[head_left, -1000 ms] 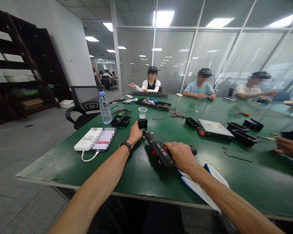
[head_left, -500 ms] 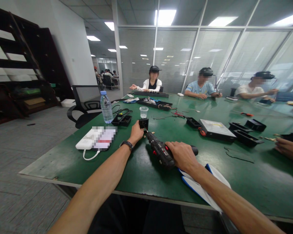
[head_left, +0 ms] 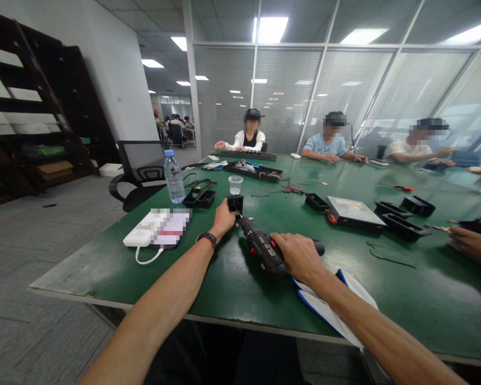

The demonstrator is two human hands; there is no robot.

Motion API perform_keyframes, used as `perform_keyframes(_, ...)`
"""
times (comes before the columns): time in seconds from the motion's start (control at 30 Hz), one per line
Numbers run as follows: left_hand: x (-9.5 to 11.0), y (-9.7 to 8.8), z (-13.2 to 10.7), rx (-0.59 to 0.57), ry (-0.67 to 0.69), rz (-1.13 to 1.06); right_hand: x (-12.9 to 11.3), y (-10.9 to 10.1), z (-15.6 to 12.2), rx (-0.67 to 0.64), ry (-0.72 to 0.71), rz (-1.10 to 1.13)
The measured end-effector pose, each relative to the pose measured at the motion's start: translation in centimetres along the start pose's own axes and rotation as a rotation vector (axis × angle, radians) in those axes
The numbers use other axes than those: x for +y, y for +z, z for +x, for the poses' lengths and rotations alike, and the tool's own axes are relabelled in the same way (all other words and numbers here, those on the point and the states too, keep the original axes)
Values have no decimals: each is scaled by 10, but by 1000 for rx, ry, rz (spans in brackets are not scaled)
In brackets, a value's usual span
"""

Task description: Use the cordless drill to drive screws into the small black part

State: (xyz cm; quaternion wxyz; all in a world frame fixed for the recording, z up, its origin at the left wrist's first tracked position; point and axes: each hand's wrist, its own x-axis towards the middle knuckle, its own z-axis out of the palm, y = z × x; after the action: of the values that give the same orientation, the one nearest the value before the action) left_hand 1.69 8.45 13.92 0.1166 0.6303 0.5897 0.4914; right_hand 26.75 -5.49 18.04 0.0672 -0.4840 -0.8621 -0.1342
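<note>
Black plastic with red switches, a handheld cordless drill (head_left: 260, 247) is held tipped over the green tabletop (head_left: 220, 299), the right hand's (head_left: 299, 254) fingers wrapped on its grip. At the drill's tip, the left hand (head_left: 223, 215) has its fingers clamped on a small, squarish black plastic part (head_left: 236, 203); whether the bit touches it is too small to tell. Beyond the drill's tip stands a clear plastic cup (head_left: 235, 185). Left of the drill and farther off stands a transparent, blue-capped plastic bottle (head_left: 174, 181); to its right, nearer the table edge, lies blue-edged white fabric (head_left: 323, 311).
</note>
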Motion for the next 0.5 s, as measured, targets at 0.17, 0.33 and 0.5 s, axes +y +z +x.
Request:
perform_keyframes(0.17,-2,1,0,5,14,0,0,0,0,9,1,-3)
perform_keyframes(0.33,-4,2,1,12,23,-20,0,-1,0,-7,-4,4)
perform_keyframes(0.5,-2,1,0,9,7,5,0,-1,0,-7,2,5)
